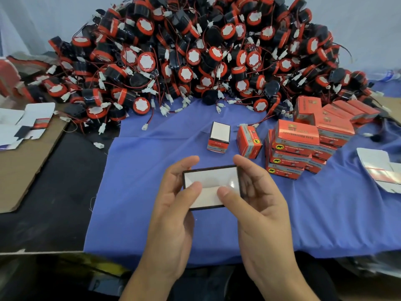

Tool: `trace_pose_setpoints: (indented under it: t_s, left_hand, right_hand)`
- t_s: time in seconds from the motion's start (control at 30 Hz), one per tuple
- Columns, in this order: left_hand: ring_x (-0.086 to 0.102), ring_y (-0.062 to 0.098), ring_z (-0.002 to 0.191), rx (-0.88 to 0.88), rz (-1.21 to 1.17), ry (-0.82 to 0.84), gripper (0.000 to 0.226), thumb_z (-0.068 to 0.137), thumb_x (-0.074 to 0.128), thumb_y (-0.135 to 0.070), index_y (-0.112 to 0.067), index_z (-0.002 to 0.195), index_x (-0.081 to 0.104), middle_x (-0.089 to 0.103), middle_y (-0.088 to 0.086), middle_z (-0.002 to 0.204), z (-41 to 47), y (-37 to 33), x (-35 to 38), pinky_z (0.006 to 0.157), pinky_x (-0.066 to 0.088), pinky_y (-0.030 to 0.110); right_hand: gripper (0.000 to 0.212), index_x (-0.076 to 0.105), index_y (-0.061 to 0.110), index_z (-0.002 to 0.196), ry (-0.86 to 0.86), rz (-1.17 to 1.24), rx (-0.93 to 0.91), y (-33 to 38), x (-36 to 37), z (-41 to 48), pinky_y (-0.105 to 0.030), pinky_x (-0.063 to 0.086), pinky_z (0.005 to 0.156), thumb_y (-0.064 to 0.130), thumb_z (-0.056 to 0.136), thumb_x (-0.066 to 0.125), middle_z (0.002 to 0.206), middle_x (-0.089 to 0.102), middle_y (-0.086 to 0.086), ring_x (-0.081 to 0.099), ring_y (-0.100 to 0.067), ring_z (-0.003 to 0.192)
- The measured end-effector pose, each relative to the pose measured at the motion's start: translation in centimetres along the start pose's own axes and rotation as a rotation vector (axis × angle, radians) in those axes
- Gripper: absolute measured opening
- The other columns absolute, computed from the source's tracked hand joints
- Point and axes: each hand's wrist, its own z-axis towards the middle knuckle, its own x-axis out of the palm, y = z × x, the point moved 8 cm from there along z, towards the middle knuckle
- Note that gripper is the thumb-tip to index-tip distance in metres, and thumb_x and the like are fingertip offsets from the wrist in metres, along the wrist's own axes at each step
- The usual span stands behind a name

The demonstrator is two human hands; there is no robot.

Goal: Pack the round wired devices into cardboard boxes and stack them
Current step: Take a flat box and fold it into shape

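Head view: left hand (173, 198) and right hand (258, 192) both grip one cardboard box (211, 181) above the blue cloth (141, 192), thumbs pressing its white flaps. On the cloth's right side sit stacked boxes (295, 146) (several finished). Along its far edge the heap of round wired devices (195, 51) looks huge, so I judge most packing undone.

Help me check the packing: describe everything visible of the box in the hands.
The box is small white cardboard with dark edges, one white face toward the camera, creased where flaps meet. It is held over the blue cloth: the left hand and right hand grip its sides, both thumbs pressing on that face.
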Motion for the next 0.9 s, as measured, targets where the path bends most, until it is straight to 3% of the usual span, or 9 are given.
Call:
trace_pose_setpoints:
  t_s: [0.17,0.27,0.33,0.43,0.6,0.7,0.77,0.83,0.9]
  left_hand:
    - [0.062,0.017,0.127,-0.130,0.031,0.029,0.039,0.082,0.070,-0.036,-0.035,0.121,0.072,0.068,0.000,0.134,0.2,0.5,-0.5,0.090,0.058,0.026]
    - [0.069,0.016,0.111,-0.066,0.058,0.003,0.034,0.081,0.070,-0.040,-0.028,0.112,0.076,0.073,0.003,0.122,0.3,0.1,-0.6,0.086,0.058,0.026]
    - [0.071,0.015,0.103,-0.040,0.042,-0.045,0.024,0.086,0.071,-0.036,-0.027,0.107,0.078,0.075,0.004,0.114,0.3,0.0,-0.7,0.083,0.059,0.025]
    - [0.071,0.019,0.100,-0.054,0.004,-0.119,0.016,0.089,0.070,-0.035,-0.029,0.102,0.077,0.075,0.008,0.111,0.2,0.8,-1.0,0.084,0.061,0.031]
    - [0.072,0.025,0.102,-0.228,-0.047,-0.065,0.026,0.098,0.055,-0.033,-0.020,0.117,0.067,0.072,0.018,0.119,-0.4,3.2,-0.7,0.078,0.061,0.034]
    - [0.065,0.029,0.124,-0.259,0.103,0.037,0.051,0.099,0.059,-0.056,-0.016,0.131,0.064,0.069,0.014,0.130,-0.4,3.6,-0.9,0.099,0.056,0.040]
    - [0.061,0.023,0.129,-0.206,0.314,0.069,0.060,0.080,0.075,-0.058,-0.021,0.126,0.067,0.070,0.002,0.129,0.1,3.1,-1.4,0.109,0.048,0.043]
    - [0.063,0.015,0.124,-0.130,0.531,0.098,0.060,0.067,0.085,-0.052,-0.031,0.120,0.067,0.071,-0.007,0.124,0.6,2.7,-1.8,0.107,0.051,0.040]
    - [0.067,0.013,0.117,-0.084,0.591,0.164,0.060,0.067,0.088,-0.046,-0.041,0.121,0.063,0.071,-0.010,0.122,0.9,2.6,-2.0,0.098,0.057,0.035]
  right_hand:
    - [0.046,0.075,0.023,0.116,0.094,-0.071,-0.089,1.1,0.7,-0.1,-0.020,0.050,0.097,-0.005,0.080,0.072,0.124,0.073,-0.004,0.066,-0.016,0.121]
    - [0.056,0.064,0.030,0.130,0.007,-0.264,-0.203,2.0,0.3,-0.3,-0.016,0.041,0.107,0.010,0.080,0.079,0.139,0.062,0.012,0.052,-0.007,0.137]
    - [0.075,0.054,0.047,0.136,-0.086,-0.307,-0.113,1.3,-0.6,-0.3,-0.022,0.042,0.109,0.034,0.071,0.088,0.139,0.056,0.023,0.046,0.001,0.139]
    - [0.091,0.047,0.055,0.136,-0.009,-0.162,0.111,-1.2,-0.3,-0.4,-0.026,0.056,0.093,0.041,0.058,0.091,0.124,0.069,0.008,0.063,-0.008,0.123]
    - [0.042,0.067,0.034,0.104,0.122,-0.537,-0.069,-0.7,0.6,-0.3,-0.029,0.059,0.078,0.025,0.070,0.089,0.094,0.075,-0.001,0.073,-0.016,0.091]
    - [0.024,0.060,0.028,0.079,0.098,-0.865,-0.172,0.0,0.2,0.1,-0.030,0.054,0.072,0.036,0.069,0.081,0.082,0.065,0.010,0.063,-0.013,0.081]
    - [0.025,0.052,0.028,0.075,0.164,-1.043,-0.313,0.7,0.9,0.2,-0.029,0.049,0.083,0.030,0.071,0.077,0.078,0.055,0.013,0.056,-0.009,0.080]
    - [0.021,0.053,0.028,0.076,0.281,-1.137,-0.341,0.2,1.3,0.2,-0.046,0.045,0.105,0.022,0.074,0.073,0.075,0.054,0.014,0.055,-0.007,0.076]
    - [0.012,0.057,0.029,0.081,0.376,-1.256,-0.363,-0.6,1.4,0.2,-0.052,0.024,0.123,0.021,0.078,0.065,0.072,0.058,0.016,0.058,-0.008,0.074]
